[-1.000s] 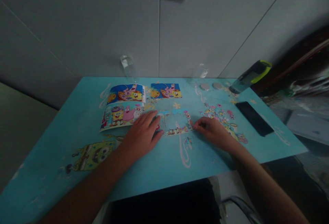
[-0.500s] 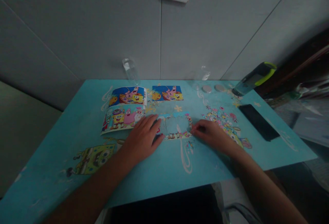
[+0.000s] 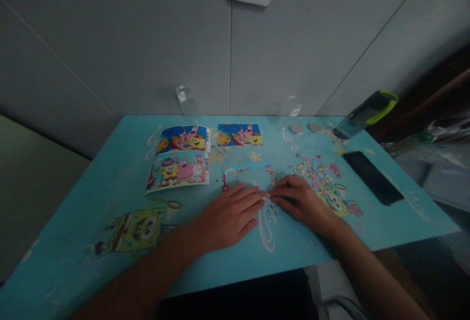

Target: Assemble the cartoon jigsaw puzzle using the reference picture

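Observation:
A partly built jigsaw frame (image 3: 248, 174) lies on the blue cartoon-printed table (image 3: 110, 158). My left hand (image 3: 229, 216) rests flat on the table with fingers stretched out, covering the frame's lower edge. My right hand (image 3: 300, 201) lies beside it with curled fingers, their tips pressing at the frame's lower right corner; whether a piece is under them is hidden. The two hands' fingertips almost meet. A scatter of loose puzzle pieces (image 3: 316, 168) lies just right of the frame.
Two cartoon picture cards (image 3: 179, 158) and a third (image 3: 239, 134) lie at the back left. A black phone (image 3: 372, 177), a green-capped bottle (image 3: 367, 111), two round lids (image 3: 305, 127) and two clear glasses (image 3: 186, 101) stand near the wall.
My left hand has slid right and toward me, from the frame's left side to its lower edge. My right hand shifted slightly toward the same corner.

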`<state>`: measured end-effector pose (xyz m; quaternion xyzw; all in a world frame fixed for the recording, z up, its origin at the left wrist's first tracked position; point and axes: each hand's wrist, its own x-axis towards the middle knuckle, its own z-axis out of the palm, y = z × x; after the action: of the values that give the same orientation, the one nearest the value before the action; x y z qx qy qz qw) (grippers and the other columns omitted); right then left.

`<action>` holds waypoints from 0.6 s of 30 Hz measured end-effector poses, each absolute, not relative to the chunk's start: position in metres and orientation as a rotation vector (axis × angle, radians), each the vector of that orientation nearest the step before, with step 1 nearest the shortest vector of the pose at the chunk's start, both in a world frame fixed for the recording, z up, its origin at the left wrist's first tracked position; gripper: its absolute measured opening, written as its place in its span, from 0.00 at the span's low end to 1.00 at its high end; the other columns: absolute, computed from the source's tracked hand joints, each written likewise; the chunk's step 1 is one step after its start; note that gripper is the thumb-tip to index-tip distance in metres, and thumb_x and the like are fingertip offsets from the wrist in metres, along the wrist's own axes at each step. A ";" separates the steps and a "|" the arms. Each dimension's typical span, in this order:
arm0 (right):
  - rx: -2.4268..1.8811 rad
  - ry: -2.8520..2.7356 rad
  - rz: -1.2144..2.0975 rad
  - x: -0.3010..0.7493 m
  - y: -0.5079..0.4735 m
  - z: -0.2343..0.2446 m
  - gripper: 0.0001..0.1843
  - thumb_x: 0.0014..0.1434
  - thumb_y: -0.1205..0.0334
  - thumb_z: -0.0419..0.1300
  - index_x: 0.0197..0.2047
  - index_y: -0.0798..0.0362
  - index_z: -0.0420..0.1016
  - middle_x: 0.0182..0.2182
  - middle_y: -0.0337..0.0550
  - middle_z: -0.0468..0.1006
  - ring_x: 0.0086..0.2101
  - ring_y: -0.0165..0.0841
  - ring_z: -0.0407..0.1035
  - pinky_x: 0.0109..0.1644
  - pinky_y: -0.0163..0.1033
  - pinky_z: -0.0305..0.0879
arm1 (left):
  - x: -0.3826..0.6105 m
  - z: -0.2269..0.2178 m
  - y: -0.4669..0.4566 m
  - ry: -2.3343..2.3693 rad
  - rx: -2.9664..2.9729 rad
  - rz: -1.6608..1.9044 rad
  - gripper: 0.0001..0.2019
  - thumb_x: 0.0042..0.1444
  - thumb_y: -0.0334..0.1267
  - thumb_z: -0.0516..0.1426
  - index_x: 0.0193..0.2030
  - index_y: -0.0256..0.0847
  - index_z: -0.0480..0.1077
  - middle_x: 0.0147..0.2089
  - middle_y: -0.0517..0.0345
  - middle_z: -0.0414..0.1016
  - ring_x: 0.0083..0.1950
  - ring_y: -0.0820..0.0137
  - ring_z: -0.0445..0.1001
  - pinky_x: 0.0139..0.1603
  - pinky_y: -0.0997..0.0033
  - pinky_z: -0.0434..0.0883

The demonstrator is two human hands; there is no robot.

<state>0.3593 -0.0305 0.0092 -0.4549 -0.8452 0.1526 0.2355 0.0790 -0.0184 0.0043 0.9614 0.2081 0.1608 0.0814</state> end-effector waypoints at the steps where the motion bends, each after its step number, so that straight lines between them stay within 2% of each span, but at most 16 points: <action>1: -1.249 -2.310 0.408 0.359 -0.031 0.008 0.10 0.67 0.59 0.65 0.50 0.46 0.84 0.45 0.48 0.78 0.46 0.41 0.73 0.52 0.51 0.71 | 0.082 0.002 -0.019 0.623 2.861 0.462 0.22 0.72 0.43 0.50 0.69 0.39 0.64 0.73 0.54 0.64 0.73 0.61 0.62 0.76 0.52 0.58; 9: -1.266 -2.287 0.386 0.359 -0.031 0.005 0.10 0.69 0.59 0.62 0.51 0.47 0.83 0.47 0.49 0.78 0.47 0.41 0.73 0.52 0.51 0.72 | 0.082 -0.005 -0.020 0.685 2.795 0.392 0.28 0.71 0.49 0.53 0.73 0.40 0.58 0.75 0.52 0.60 0.74 0.59 0.60 0.74 0.54 0.61; 18: -1.238 -2.300 0.314 0.359 -0.030 0.001 0.10 0.69 0.59 0.62 0.49 0.47 0.83 0.45 0.48 0.79 0.46 0.41 0.74 0.51 0.51 0.71 | 0.082 -0.002 -0.021 0.703 2.778 0.369 0.30 0.71 0.50 0.52 0.73 0.39 0.57 0.75 0.50 0.60 0.75 0.60 0.59 0.74 0.54 0.62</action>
<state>0.3594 -0.0303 0.0006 -0.4554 -0.8459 0.1154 0.2524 0.0824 -0.0213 -0.0023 0.9538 0.2413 0.1268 0.1260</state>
